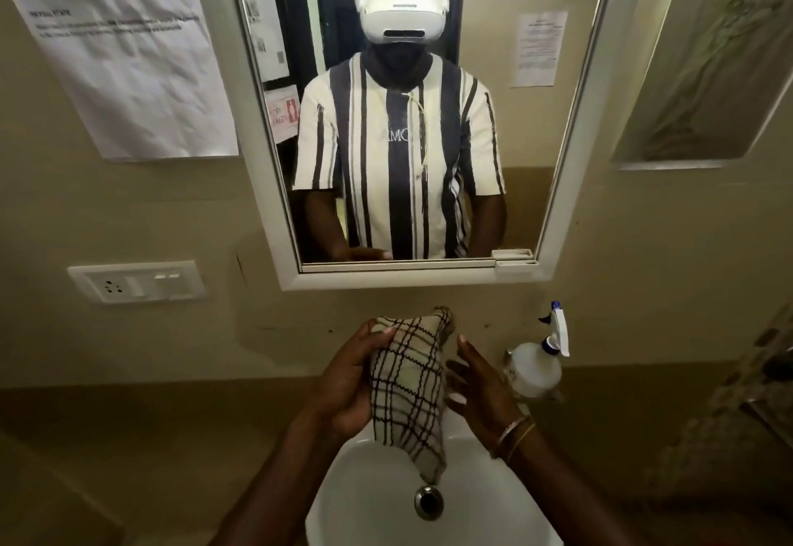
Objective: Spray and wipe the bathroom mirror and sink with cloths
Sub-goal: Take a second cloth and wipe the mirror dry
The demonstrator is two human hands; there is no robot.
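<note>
Head view: at lower centre, the left hand point(347, 382) has its fingers clamped on the cloth point(412, 391); the right hand point(480, 386) has its fingers apart. Wiping of the mirror point(506, 138) and sink point(364, 502) looks yet to start.

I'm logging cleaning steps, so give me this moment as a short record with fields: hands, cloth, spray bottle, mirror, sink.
left hand: grips the checked cloth near its top
right hand: open, fingers spread, just right of the cloth
cloth: bunched, hanging down over the sink
spray bottle: upright, not held, beyond the right hand near the wall
mirror: on the wall above the sink, white frame
sink: white, drain uncovered
</note>
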